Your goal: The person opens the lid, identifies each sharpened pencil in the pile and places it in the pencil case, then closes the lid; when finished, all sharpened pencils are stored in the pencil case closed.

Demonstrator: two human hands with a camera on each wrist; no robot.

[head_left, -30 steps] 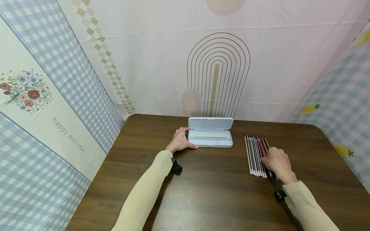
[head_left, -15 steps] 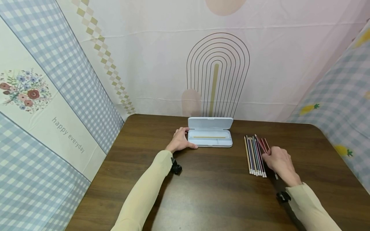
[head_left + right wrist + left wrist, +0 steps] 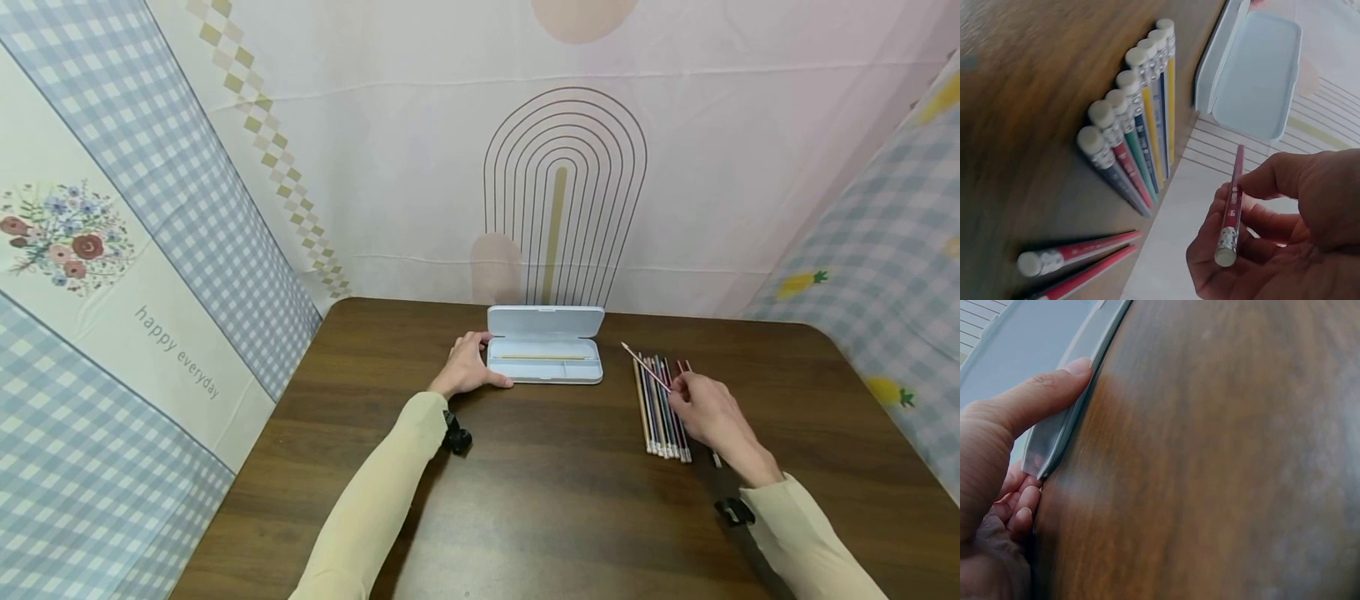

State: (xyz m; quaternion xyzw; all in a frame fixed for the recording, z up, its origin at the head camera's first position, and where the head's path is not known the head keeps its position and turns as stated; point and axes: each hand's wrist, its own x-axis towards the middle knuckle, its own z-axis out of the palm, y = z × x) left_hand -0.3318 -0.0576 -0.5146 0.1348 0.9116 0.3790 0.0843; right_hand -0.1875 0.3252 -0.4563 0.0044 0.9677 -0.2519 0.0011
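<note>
My left hand (image 3: 468, 365) grips the left end of an open pale-blue pencil case (image 3: 525, 372), thumb at the front edge and fingers round the side. In the left wrist view the thumb (image 3: 1054, 390) presses on the case's rim. A yellow pencil (image 3: 543, 357) lies inside the case. Above the table, my right hand (image 3: 712, 417) pinches a red pencil (image 3: 1232, 209) between thumb and fingers, its white eraser end towards the wrist camera. Beneath and left of that hand lies a row of pencils (image 3: 651, 421), eraser ends towards me.
Two more red pencils (image 3: 1079, 250) lie apart from the row, on its right side. The case's lid (image 3: 546, 321) stands raised at the back. Behind the brown wooden table (image 3: 555, 500) hangs a patterned cloth (image 3: 405, 167).
My right hand has lifted the red pencil from the right side of the row and swung its tip left, over the other pencils. The left hand stays on the case.
</note>
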